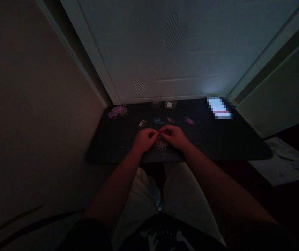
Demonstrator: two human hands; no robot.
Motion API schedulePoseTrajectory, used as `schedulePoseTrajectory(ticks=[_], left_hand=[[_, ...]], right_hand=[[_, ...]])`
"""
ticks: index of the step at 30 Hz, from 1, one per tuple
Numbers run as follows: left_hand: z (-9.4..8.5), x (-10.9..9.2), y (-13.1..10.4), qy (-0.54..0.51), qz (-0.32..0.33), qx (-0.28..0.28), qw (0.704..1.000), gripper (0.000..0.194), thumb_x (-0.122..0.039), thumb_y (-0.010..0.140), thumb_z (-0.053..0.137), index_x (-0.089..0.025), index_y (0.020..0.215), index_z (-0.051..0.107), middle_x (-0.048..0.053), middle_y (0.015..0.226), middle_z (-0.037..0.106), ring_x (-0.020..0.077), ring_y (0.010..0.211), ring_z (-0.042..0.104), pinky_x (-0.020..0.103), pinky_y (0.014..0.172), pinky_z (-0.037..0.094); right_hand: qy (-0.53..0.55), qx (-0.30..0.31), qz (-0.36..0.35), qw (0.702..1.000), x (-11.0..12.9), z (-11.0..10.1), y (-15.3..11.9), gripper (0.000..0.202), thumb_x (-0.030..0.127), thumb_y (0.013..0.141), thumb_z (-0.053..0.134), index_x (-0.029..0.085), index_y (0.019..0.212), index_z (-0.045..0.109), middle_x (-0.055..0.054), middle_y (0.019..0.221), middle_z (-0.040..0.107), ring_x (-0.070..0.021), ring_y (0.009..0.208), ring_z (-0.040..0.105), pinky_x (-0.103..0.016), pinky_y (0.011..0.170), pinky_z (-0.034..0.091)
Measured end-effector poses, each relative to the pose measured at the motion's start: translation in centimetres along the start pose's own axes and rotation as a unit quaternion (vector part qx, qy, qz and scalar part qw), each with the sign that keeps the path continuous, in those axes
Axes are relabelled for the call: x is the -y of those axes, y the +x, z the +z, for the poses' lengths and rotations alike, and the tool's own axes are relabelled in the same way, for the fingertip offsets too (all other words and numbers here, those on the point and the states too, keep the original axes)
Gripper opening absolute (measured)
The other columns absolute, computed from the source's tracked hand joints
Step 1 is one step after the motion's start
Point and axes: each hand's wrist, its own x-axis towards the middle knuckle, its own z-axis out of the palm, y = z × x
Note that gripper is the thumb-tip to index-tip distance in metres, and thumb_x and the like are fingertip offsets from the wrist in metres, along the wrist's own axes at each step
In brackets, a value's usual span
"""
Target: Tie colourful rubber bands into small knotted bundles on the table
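Observation:
My left hand and my right hand meet fingertip to fingertip above the near part of the dark table. Both are closed in a pinch; whatever lies between the fingertips is too small and dim to make out. Right below them is a mixed pile of thin coloured strands that look like small rubber bands. Just beyond my hands lie smaller heaps of the same kind: yellowish bands, blue bands, a few pink bands and pinkish-purple bands.
A larger pink and purple heap lies at the table's far left. Along the back edge stand a clear cup and a round lid with a white label. A lit phone rests at the back right. A white door rises behind the table.

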Motion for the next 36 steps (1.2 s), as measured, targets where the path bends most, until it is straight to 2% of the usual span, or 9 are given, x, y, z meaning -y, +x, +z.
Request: schedulePoseTrajectory(ticks=[6, 10, 19, 28, 36], left_hand=[[-0.02, 0.08, -0.02, -0.010, 0.002, 0.003, 1.000, 0.024, -0.034, 0.083, 0.050, -0.018, 0.086, 0.068, 0.003, 0.085, 0.069, 0.0152, 0.079, 0.061, 0.027, 0.074, 0.046], [-0.01, 0.16, -0.02, -0.023, 0.010, 0.003, 1.000, 0.026, -0.035, 0.085, 0.049, -0.018, 0.088, 0.068, 0.004, 0.089, 0.069, 0.0154, 0.084, 0.062, 0.027, 0.078, 0.046], [-0.17, -0.02, -0.03, -0.005, 0.002, 0.016, 1.000, 0.026, -0.035, 0.085, 0.048, -0.018, 0.089, 0.068, 0.004, 0.090, 0.069, 0.0161, 0.086, 0.061, 0.027, 0.079, 0.046], [-0.01, 0.15, -0.19, -0.007, -0.010, 0.002, 1.000, 0.024, -0.035, 0.082, 0.051, -0.018, 0.087, 0.067, 0.003, 0.082, 0.068, 0.0145, 0.074, 0.060, 0.025, 0.068, 0.046], [0.01, 0.10, -0.18, -0.010, -0.021, -0.002, 1.000, 0.022, -0.035, 0.081, 0.052, -0.018, 0.085, 0.065, 0.002, 0.079, 0.067, 0.0137, 0.072, 0.059, 0.025, 0.067, 0.046]], right_hand=[[-0.016, -0.008, 0.015, 1.000, -0.14, 0.01, 0.17, 0.028, 0.028, 0.072, 0.058, 0.016, 0.096, 0.065, -0.002, 0.075, 0.064, -0.0083, 0.054, 0.048, -0.020, 0.051, 0.038], [-0.024, 0.000, 0.016, 1.000, -0.46, 0.03, 0.26, 0.024, 0.030, 0.075, 0.056, 0.015, 0.090, 0.067, -0.002, 0.069, 0.064, -0.0099, 0.056, 0.051, -0.021, 0.052, 0.039], [0.006, -0.002, -0.002, 1.000, -0.42, -0.03, 0.15, 0.018, 0.030, 0.074, 0.058, 0.015, 0.082, 0.065, -0.002, 0.072, 0.065, -0.0112, 0.059, 0.054, -0.022, 0.055, 0.041], [-0.014, -0.009, -0.011, 1.000, -0.62, 0.03, 0.25, 0.015, 0.026, 0.075, 0.054, 0.016, 0.080, 0.065, -0.002, 0.072, 0.064, -0.0113, 0.060, 0.054, -0.023, 0.057, 0.041], [-0.013, -0.011, -0.001, 1.000, -0.48, 0.07, 0.16, 0.015, 0.025, 0.074, 0.054, 0.015, 0.081, 0.064, -0.001, 0.069, 0.062, -0.0105, 0.058, 0.052, -0.021, 0.054, 0.040]])
